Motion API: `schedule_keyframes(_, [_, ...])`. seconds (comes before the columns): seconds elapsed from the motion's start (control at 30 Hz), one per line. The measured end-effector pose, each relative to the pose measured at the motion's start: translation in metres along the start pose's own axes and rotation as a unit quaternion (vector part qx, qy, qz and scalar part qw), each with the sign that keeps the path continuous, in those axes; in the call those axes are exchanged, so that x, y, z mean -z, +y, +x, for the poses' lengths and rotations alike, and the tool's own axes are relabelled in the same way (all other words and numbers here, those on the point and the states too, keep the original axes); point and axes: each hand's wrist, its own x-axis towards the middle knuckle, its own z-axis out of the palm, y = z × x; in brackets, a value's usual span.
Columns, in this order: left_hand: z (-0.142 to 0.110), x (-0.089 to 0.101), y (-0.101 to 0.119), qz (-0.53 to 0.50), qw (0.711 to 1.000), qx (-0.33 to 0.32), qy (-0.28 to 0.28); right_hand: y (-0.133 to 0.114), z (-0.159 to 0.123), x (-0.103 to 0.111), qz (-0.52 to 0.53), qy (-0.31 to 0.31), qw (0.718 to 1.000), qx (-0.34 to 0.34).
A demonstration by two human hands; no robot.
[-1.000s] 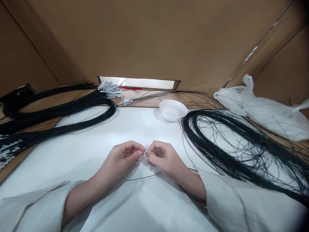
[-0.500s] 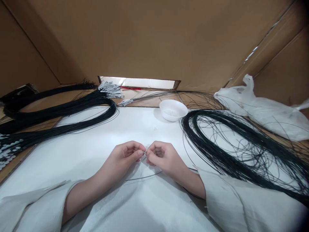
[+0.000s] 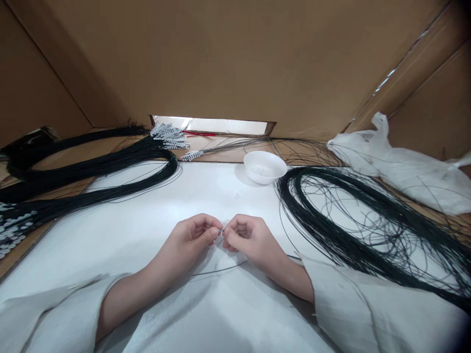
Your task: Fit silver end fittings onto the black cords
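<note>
Right hand (image 3: pixel 246 235) has edged toward left hand (image 3: pixel 196 236); both hands' fingers pinch a dark strand (image 3: pixel 222 230), fine positioning apparently requiring steady alignment.

A white bag (image 3: pixel 415 171) (rather crumpled) lies near cardboard walls (image 3: pixel 235 59).

There are two bare hands, the left hand (image 3: pixel 193 236) and the right hand (image 3: pixel 246 235), and two loose pale sleeves, one at left (image 3: pixel 64 314) and one at right (image 3: pixel 368 309). Between the fingertips shows one short dark piece (image 3: pixel 221 230); one thin dark curved strand (image 3: pixel 221 270) shows below. There is one round white bowl (image 3: pixel 263 177), one rectangular cardboard slot (image 3: pixel 228 126) and one thin red item (image 3: pixel 198 133). White beaded-looking ends form three clusters: one large (image 3: pixel 169 136), one small (image 3: pixel 192 155), one at the left edge (image 3: pixel 16 228). The dark strands in the right-hand looped bundle (image 3: pixel 309 220) are too many to count.
</note>
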Motion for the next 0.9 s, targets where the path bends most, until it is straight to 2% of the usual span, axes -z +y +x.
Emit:
schedule_keyframes(0.17, [0.0, -0.001, -0.001, 0.005, 1.0, -0.011, -0.001, -0.001, 0.0, -0.002, -0.003, 0.009, 1.0, 0.005])
schedule_keyframes(0.33, [-0.004, -0.002, -0.004, 0.078, 0.996, -0.048, 0.023, -0.003, -0.001, -0.003, -0.003, -0.002, 1.0, 0.001])
schedule_keyframes(0.5, [-0.009, -0.002, -0.006, 0.236, 0.959, -0.14, 0.076, -0.003, -0.002, -0.002, -0.01, -0.006, 1.0, -0.002])
schedule_keyframes(0.6, [-0.01, -0.003, -0.005, 0.263, 0.947, -0.165, 0.087, 0.001, -0.002, -0.002, -0.013, -0.005, 1.0, 0.025])
schedule_keyframes(0.73, [-0.01, -0.005, -0.005, 0.257, 0.95, -0.152, 0.094, 0.007, -0.002, -0.003, -0.028, -0.009, 0.998, 0.064])
schedule_keyframes(0.9, [-0.007, -0.006, -0.005, 0.198, 0.97, -0.108, 0.095, 0.009, -0.002, -0.004, -0.034, -0.019, 0.996, 0.079])
